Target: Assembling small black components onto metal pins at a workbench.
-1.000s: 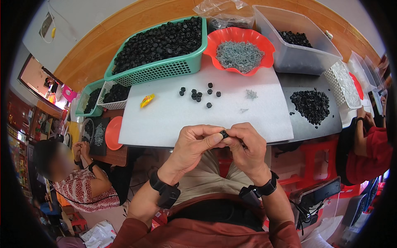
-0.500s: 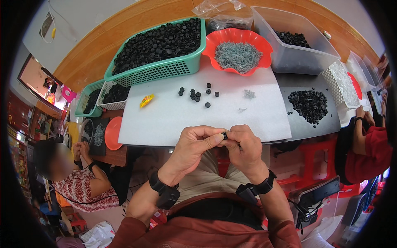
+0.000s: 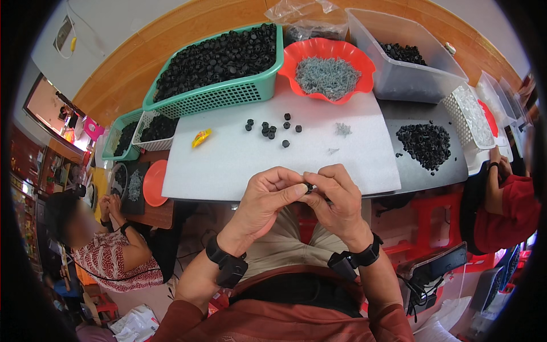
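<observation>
The right hand (image 3: 340,200) is straightening its fingers! Head view: the left hand (image 3: 264,200) is pinching a small black piece (image 3: 308,187) just below centre; the right is staying narrow around it, grip unclear. Slipping fingertips could be dropping it.

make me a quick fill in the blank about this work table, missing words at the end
1. Between the left hand and the right hand is a small part coloured ____.
2. The wavy-rimmed bowl of thin grey pieces is ____.
3. The yellow packet lies near the ____ edge of the white sheet.
4. The loose black pile sits to the ____ of that sheet.

Missing words: black; red; left; right
</observation>
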Available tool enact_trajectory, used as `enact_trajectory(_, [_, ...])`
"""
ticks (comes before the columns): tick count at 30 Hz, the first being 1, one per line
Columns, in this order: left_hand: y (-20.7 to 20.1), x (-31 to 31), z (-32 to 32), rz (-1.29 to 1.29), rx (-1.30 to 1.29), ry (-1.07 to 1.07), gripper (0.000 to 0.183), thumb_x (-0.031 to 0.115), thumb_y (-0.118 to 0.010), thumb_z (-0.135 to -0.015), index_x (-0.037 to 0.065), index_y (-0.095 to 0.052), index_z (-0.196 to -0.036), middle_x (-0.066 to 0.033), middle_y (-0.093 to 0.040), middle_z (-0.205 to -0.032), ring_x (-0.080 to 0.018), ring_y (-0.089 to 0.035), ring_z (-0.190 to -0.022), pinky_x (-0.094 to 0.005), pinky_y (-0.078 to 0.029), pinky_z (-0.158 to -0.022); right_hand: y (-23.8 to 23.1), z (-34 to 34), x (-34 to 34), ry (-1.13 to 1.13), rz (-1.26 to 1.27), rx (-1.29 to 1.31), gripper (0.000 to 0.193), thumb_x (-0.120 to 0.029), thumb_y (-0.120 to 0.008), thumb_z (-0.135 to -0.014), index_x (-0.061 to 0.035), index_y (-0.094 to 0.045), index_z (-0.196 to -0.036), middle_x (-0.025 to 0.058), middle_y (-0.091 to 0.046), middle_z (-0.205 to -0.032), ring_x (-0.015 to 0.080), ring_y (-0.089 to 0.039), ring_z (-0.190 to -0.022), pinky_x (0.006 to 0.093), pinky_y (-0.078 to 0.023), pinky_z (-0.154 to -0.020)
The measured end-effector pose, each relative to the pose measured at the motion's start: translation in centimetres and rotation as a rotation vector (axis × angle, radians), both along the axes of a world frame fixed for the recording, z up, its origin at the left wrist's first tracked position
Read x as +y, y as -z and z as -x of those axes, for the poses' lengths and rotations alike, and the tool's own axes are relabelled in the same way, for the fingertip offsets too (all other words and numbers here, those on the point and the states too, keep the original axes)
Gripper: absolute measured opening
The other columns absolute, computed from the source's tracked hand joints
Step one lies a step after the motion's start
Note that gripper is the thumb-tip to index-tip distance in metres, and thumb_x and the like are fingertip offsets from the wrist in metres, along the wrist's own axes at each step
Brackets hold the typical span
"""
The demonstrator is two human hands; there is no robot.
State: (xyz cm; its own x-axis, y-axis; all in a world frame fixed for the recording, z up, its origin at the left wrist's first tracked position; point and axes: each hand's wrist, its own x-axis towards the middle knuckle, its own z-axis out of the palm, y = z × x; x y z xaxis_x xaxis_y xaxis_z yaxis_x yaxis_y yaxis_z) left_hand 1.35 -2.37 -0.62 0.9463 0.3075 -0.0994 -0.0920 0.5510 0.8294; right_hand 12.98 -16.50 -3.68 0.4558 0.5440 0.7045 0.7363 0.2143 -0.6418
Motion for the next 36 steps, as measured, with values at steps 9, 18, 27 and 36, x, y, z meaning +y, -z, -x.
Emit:
enact_trajectory(9, [-0.1, -0.3, -0.2, -0.043, 0.013, -0.012, 0.015, 0.006, -0.070, -0.099, 0.001, -0.064, -0.112, -0.0055, -0.071, -0.099, -0.0094, -0.067, -0.084, -0.0239, -0.055, -0.080, -0.1, 0.0, -0.1, -0.003, 0.022, 0.049, 0.033, 0.000, -0.083, -0.079, -0.0031, -0.071, -0.110, 0.0102, -0.063, -0.094, 0.0233, -0.063, -0.071, 0.0333, -0.052, -0.058])
enact_trajectory(18, [0.8, -0.1, -0.2, -0.115, 0.026, 0.014, 0.016, 0.008, -0.065, -0.103, 0.000, -0.061, -0.116, -0.0089, -0.072, -0.105, -0.0142, -0.071, -0.093, -0.0282, -0.059, -0.087, -0.2, 0.1, -0.1, 0.002, 0.027, 0.080, 0.029, 0.001, -0.082, -0.081, -0.0008, -0.070, -0.107, 0.0110, -0.063, -0.092, 0.0221, -0.064, -0.067, 0.0318, -0.052, -0.058])
enact_trajectory(27, [0.5, -0.3, -0.3, -0.140, 0.036, 0.020, 0.019, 0.012, -0.066, -0.103, 0.001, -0.061, -0.117, -0.0077, -0.072, -0.103, -0.0125, -0.071, -0.093, -0.0280, -0.059, -0.088, 0.0, -0.1, -0.1, -0.002, 0.014, 0.077, 0.029, 0.000, -0.082, -0.081, -0.0003, -0.068, -0.107, 0.0111, -0.061, -0.091, 0.0215, -0.063, -0.067, 0.0324, -0.050, -0.057])
enact_trajectory(36, [0.6, -0.3, -0.3, -0.142, 0.035, 0.018, 0.020, 0.013, -0.066, -0.103, 0.001, -0.061, -0.118, -0.0074, -0.072, -0.105, -0.0129, -0.071, -0.097, -0.0290, -0.059, -0.089, -0.3, 0.0, -0.1, -0.015, 0.006, 0.103, 0.029, 0.003, -0.079, -0.082, -0.0008, -0.069, -0.109, 0.0103, -0.061, -0.090, 0.0205, -0.063, -0.067, 0.0325, -0.051, -0.057])
